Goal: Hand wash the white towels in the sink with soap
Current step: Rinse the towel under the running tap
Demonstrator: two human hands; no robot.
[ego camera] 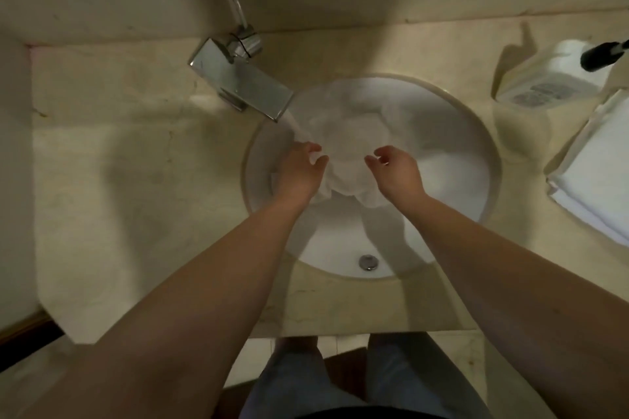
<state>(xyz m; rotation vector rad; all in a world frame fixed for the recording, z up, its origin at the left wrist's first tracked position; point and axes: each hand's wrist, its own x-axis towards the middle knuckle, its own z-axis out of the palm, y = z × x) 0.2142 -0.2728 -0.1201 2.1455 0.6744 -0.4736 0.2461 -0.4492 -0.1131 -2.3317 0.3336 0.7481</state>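
A white towel (pixel 350 143) lies bunched and wet in the round white sink (pixel 452 133). Water runs from the chrome faucet (pixel 243 82) onto the towel's left side. My left hand (pixel 299 170) grips the towel's near left edge with curled fingers. My right hand (pixel 396 173) pinches the near right edge, and cloth hangs below both hands. More folded white towels (pixel 599 180) are stacked on the counter at the right edge.
A white soap dispenser bottle (pixel 548 78) with a black pump lies on the beige stone counter (pixel 136 163) to the right of the sink. The sink's overflow fitting (pixel 368 262) sits at its near side. My legs and the floor show below the counter edge.
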